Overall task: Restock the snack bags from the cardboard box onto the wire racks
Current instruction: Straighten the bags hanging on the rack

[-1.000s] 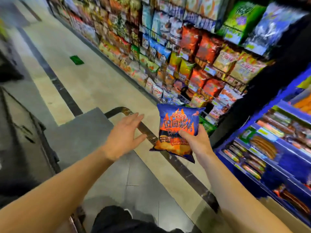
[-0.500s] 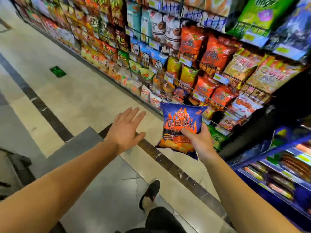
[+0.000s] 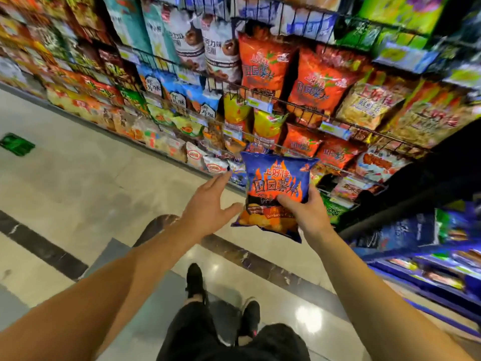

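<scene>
Head view, looking down past two bare forearms toward a shop aisle. Farthest left of the hands lies pale polished floor (image 3: 86,183) crossed by a dark stone strip, with a small green floor marker (image 3: 17,144) well away from them. The left hand (image 3: 210,204) is stretched forward with its fingers straight and spread wide, holding nothing; its thumb tip sits just beside the lower left edge of the bag, and whether it touches is hard to tell.

Right of that hand, the right hand (image 3: 304,212) grips a blue foil snack bag printed with orange flames (image 3: 276,194), thumb across the front and fingers behind, the bag upright and facing the camera. It hangs in the air in front of the black wire racks (image 3: 299,105), not resting on any of them.

Above and beyond both hands the racks are already thick with orange, yellow and beige bags (image 3: 322,79). Just behind the held bag's top edge, a sliver of matching blue packaging seems to sit on a low tier, though it is blurred. Farther right a blue shelf unit (image 3: 416,238) holds other goods.

The cardboard box is out of view, so what remains in it cannot be judged. This bag is lifted and carried but not yet placed.
</scene>
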